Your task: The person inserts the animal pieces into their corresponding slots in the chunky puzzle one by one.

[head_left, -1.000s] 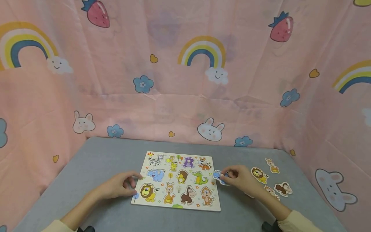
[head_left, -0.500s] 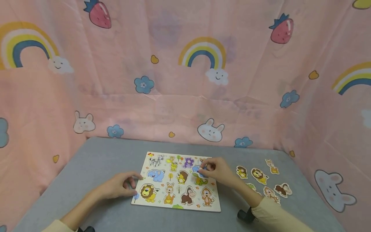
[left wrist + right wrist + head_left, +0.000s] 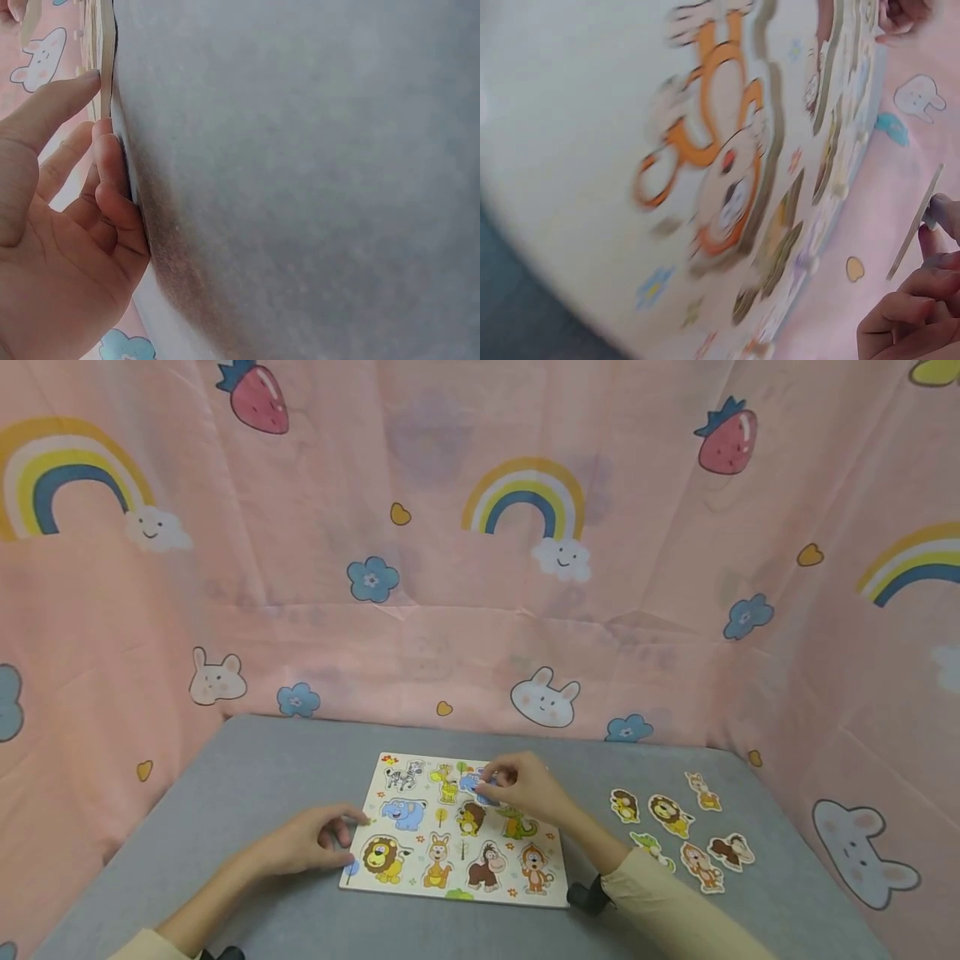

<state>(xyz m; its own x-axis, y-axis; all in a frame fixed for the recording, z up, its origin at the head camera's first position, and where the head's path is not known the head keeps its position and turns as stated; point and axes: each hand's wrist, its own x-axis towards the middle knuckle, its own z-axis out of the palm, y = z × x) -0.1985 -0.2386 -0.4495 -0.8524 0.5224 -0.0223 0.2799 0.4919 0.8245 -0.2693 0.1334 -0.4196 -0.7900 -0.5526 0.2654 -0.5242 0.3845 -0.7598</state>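
- The right hand (image 3: pixel 525 787) is reaching in from the near right, its forearm in a pale yellow sleeve (image 3: pixel 675 910) angling across the board's near right corner, and is hovering over the far middle of the puzzle board (image 3: pixel 397 881).
- Its fingers are curling around a small blue piece (image 3: pixel 472 782), pinching it by the edges; in the right wrist view the piece (image 3: pixel 915 225) is showing edge-on as a thin flat slab, held clear of the board.
- The left hand (image 3: pixel 311 842) is lying on the table (image 3: pixel 247 777) at the board's near left side, fingers loosely bent and holding nothing, fingertips (image 3: pixel 105 161) touching the board's edge (image 3: pixel 106 52).
- The board is a flat, thin rectangle with a pale printed face, carrying cartoon animals in rows: a zebra, an elephant, a lion, monkeys.
- The table is wearing a grey, felt-like cover with a fine matte grain.
- Six loose cut-out animal pieces (image 3: pixel 671 810) are lying flat on the table, right of the board and well apart from it.
- Pink cloth (image 3: pixel 480 610) printed with rainbows, rabbits and strawberries is hanging behind and beside the table.
- Compared with a second ago, the right hand is now further left, having carried the blue piece from beside the board's right edge to above its far row; the left hand is staying put.
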